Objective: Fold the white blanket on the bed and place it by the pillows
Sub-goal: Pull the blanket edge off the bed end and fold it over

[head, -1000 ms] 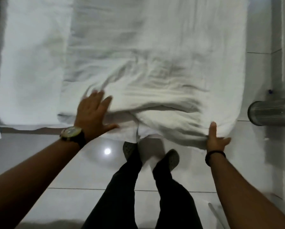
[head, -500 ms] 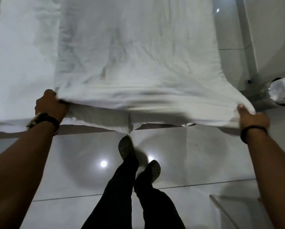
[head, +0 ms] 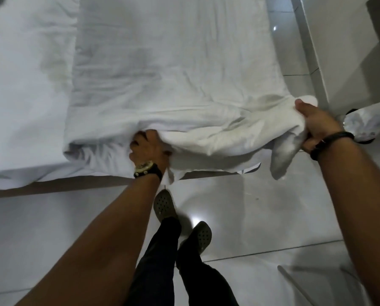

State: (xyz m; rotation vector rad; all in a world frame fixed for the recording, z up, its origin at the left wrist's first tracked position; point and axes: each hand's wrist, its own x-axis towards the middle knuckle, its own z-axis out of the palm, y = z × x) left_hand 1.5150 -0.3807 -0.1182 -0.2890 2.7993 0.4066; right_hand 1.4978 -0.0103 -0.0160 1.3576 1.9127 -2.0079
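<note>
Glossy pale floor tiles (head: pixel 250 217) run along the foot of a bed (head: pixel 19 107) covered in a white sheet, with a brown strip of bed base showing under its near edge. On the bed lies the white blanket (head: pixel 173 74), spread in a long wrinkled band that reaches away from the person; its near end bunches up at the bed's edge and partly hangs over it.

The left hand (head: pixel 148 146), a watch (head: pixel 147 171) on its wrist, has its fingers curled into the blanket's near edge around the middle, its grip closed on the cloth. The right hand (head: pixel 314 127), with a dark wristband (head: pixel 330 142), holds the blanket's right near corner lifted off the bed, thumb on top; a loose flap droops from this grip toward the floor.

Beside the right hand stands a bin (head: pixel 367 124) lined with a crumpled white bag. Below, dark trousers and perforated clogs (head: pixel 163 205) stand on the tiles.
</note>
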